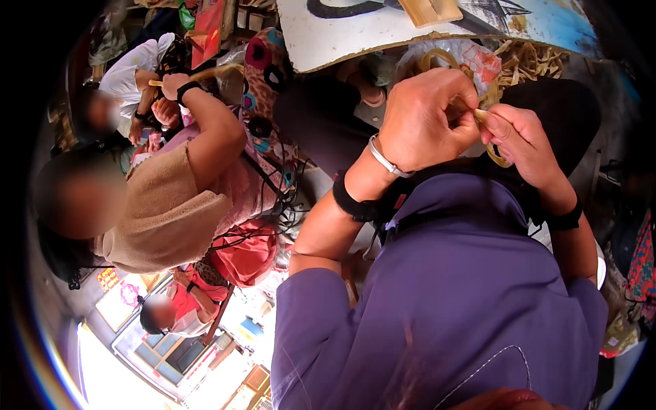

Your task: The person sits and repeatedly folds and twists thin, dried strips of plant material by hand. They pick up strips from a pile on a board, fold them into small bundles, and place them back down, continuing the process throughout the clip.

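The left hand (429, 119) and right hand (523, 143) narrowly pinch a yellowish strip (482, 117), seemingly light, pliable, best held by fingertips.

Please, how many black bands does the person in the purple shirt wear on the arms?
2: the left black band, nearer the elbow than the silver bracelet, and the right black band, at the right hand's wrist.

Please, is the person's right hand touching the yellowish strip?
Touching. The head view shows the right hand pinching the yellowish strip, with no gap between them.
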Action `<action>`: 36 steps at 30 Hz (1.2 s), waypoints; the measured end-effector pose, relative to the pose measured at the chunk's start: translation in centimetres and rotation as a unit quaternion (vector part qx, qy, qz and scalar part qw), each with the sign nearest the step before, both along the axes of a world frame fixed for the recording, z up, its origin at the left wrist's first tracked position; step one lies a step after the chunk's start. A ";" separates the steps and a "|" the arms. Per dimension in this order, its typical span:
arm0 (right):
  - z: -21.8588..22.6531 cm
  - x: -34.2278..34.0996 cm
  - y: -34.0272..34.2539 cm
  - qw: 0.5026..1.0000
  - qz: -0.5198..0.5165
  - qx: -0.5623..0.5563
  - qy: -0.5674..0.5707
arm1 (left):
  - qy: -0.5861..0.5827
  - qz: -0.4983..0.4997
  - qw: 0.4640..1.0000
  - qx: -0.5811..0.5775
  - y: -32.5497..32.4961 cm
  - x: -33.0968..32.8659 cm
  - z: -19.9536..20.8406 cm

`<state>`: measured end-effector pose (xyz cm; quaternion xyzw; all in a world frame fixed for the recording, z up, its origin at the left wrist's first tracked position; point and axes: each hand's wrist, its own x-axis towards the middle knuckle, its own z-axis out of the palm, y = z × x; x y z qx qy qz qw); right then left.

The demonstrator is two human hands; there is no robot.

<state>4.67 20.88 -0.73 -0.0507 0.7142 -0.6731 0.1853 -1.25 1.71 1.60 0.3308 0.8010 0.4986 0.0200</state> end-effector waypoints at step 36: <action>-1.0 -20.2 2.1 0.853 -0.103 0.294 0.419 | -0.229 0.180 0.950 0.116 -1.1 -16.2 -2.7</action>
